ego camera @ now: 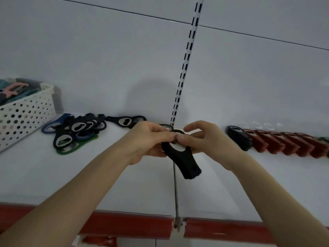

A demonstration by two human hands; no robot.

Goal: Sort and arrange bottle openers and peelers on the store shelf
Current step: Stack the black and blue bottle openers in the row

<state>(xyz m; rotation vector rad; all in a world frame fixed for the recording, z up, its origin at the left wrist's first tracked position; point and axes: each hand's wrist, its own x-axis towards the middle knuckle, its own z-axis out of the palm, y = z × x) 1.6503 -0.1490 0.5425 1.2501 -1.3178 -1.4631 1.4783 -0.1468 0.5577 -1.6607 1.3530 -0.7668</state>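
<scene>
Holds a black bottle opener (183,163) in both hands above the white shelf (106,175), over the seam between two shelf boards. Pinches the opener's ring end from the left with the left hand (146,141): grip closed, fingertips on the rim. Meets it from the right with the right hand (206,139): grip closed too, thumb and forefinger on the same ring end, remaining fingers loosely bent. Leaves the handle end free, pointing down toward the camera. Cannot tell whether the opener touches the shelf.

To the left on the shelf, well apart from the hands: a loose pile of bottle openers (74,134), black, blue and green, overlapping. Just right of that pile, against the back panel (89,59): a lone black opener (126,121) lying flat. At the far left: a white perforated basket (28,111) with pink and teal tools (16,89) inside, too blurred to name. To the right along the back: a leaning row of red openers (284,143), overlapped like tiles, with a dark opener (238,137) at its left end. Behind the hands: a slotted upright (187,59) rising up the back panel. Along the shelf's front: a red edge strip (128,223).
</scene>
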